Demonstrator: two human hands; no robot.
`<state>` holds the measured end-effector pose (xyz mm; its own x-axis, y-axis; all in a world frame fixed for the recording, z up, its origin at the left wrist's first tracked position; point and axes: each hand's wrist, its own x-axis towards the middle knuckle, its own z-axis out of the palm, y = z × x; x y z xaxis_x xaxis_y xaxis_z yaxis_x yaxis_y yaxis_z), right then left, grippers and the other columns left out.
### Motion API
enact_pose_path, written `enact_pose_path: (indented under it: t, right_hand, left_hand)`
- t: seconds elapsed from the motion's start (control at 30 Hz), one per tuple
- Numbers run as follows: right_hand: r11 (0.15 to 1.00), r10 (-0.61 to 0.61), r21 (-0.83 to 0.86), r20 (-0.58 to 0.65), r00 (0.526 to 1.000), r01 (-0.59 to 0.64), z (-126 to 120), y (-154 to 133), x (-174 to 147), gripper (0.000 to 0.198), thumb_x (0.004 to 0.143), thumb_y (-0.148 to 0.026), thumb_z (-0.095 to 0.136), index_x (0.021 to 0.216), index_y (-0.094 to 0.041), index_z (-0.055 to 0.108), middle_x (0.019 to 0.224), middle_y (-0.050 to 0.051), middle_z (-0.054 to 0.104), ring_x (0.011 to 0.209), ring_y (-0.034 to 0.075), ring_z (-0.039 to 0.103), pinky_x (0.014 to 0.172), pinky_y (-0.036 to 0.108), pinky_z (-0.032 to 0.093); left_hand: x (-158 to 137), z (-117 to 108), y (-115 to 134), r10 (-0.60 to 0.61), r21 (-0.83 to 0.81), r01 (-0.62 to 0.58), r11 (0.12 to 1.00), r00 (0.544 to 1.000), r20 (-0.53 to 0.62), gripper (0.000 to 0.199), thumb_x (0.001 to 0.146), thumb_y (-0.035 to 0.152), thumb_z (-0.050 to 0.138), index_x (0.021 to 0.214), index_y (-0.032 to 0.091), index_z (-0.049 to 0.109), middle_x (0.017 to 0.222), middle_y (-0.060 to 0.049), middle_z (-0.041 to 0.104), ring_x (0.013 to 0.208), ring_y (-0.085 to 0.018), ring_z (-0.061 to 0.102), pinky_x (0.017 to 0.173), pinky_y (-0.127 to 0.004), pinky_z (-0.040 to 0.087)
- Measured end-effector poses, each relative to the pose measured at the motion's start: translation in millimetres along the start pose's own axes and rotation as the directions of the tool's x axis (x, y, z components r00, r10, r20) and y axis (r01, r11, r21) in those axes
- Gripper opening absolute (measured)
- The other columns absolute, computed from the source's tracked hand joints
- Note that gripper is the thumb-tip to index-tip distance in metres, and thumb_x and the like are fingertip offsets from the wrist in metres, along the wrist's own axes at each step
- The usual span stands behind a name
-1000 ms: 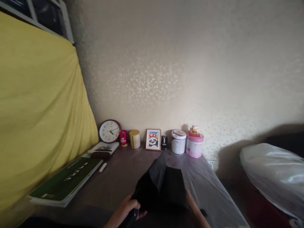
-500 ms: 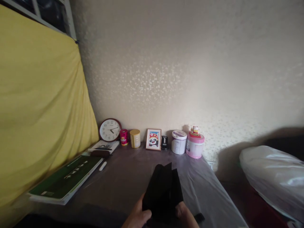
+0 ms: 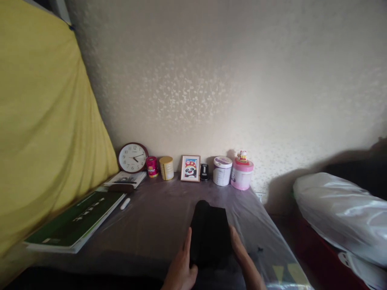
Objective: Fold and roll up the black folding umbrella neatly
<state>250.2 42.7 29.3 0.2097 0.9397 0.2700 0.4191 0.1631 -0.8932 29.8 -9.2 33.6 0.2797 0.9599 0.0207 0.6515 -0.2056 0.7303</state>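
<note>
Between my two hands is a black folded item (image 3: 211, 233), matte, with a rounded roll along its left side and a flatter panel on the right. Its exact kind cannot be made out. My left hand (image 3: 181, 264) grips its lower left side, the thumb at the near corner and the fingers along the edge. My right hand (image 3: 238, 245) holds the right edge, its fingers mostly hidden. The item is held over the near part of the grey-covered table (image 3: 145, 229).
Green-covered books (image 3: 75, 219), a brown case (image 3: 121, 188) and a white pen-like object (image 3: 125, 204) lie left. Along the wall stand a clock (image 3: 133, 157), a pink can (image 3: 152, 167), a yellow-lidded can (image 3: 167, 168), a panda picture frame (image 3: 190, 168) and two tubs (image 3: 223, 172). Plastic-wrapped bundle (image 3: 338, 201) at right.
The black item's loose, spread flaps now lie flatter and closer together. My right hand has shifted up along its right edge. The view has turned slightly right and down.
</note>
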Motion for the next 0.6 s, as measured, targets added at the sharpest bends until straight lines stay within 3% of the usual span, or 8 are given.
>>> enact_pose_path:
  t: [0.1,0.17,0.27,0.4,0.5,0.6]
  right_hand:
    - [0.989,0.035,-0.140,-0.100,0.994,-0.049,-12,-4,7,0.043,0.072,-0.047,0.037,0.082,-0.017,0.067,0.083,0.011,0.068,0.082,0.024,0.064,0.076,0.034,0.048]
    - [0.970,0.012,-0.236,-0.168,0.986,-0.052,-16,-11,6,0.041,0.075,-0.047,0.035,0.079,-0.019,0.066,0.085,0.011,0.068,0.083,0.023,0.063,0.076,0.031,0.047]
    - [0.944,0.001,-0.326,-0.128,0.992,-0.044,-18,-23,0,0.043,0.081,-0.050,0.033,0.077,-0.020,0.064,0.081,0.011,0.068,0.080,0.023,0.063,0.073,0.030,0.045]
    - [0.912,0.068,-0.401,-0.059,0.996,-0.086,-15,-31,-4,0.044,0.080,-0.051,0.038,0.093,-0.016,0.062,0.083,0.012,0.067,0.081,0.026,0.063,0.073,0.033,0.044]
    - [0.917,0.101,-0.380,-0.078,0.992,-0.124,-12,-31,1,0.039,0.072,-0.043,0.050,0.094,-0.013,0.062,0.085,0.013,0.066,0.086,0.028,0.062,0.075,0.033,0.044]
    - [0.976,0.089,-0.200,0.023,0.996,-0.083,-5,-37,9,0.030,0.071,-0.042,0.051,0.079,-0.015,0.062,0.075,0.007,0.064,0.074,0.022,0.061,0.065,0.029,0.044]
  left_hand:
    - [-3,-2,6,-0.032,0.039,0.031,0.999,0.999,0.023,0.094,0.065,-0.006,0.040,0.143,0.024,-0.002,0.146,-0.011,0.023,0.120,-0.017,0.046,0.094,-0.023,0.040]
    - [-4,-3,9,-0.043,0.067,0.041,0.997,0.999,0.027,0.094,0.065,-0.006,0.041,0.143,0.025,-0.002,0.145,-0.011,0.024,0.115,-0.017,0.051,0.090,-0.022,0.042]
    - [-6,-3,11,-0.044,0.110,0.042,0.993,0.999,0.020,0.094,0.066,-0.006,0.042,0.143,0.021,-0.003,0.146,-0.013,0.021,0.116,-0.018,0.050,0.092,-0.021,0.041]
    - [-6,0,11,-0.054,0.160,0.050,0.986,0.998,0.022,0.094,0.065,-0.005,0.042,0.143,0.016,-0.006,0.147,-0.016,0.019,0.115,-0.019,0.051,0.090,-0.022,0.042]
    - [-6,0,12,-0.069,0.169,0.063,0.984,0.997,0.029,0.091,0.066,-0.004,0.042,0.142,0.011,-0.006,0.147,-0.018,0.015,0.115,-0.020,0.050,0.090,-0.022,0.042]
    - [-6,-1,15,-0.088,0.188,0.079,0.979,0.995,0.040,0.089,0.066,-0.004,0.042,0.142,0.006,-0.003,0.147,-0.019,0.015,0.120,-0.021,0.046,0.094,-0.023,0.040]
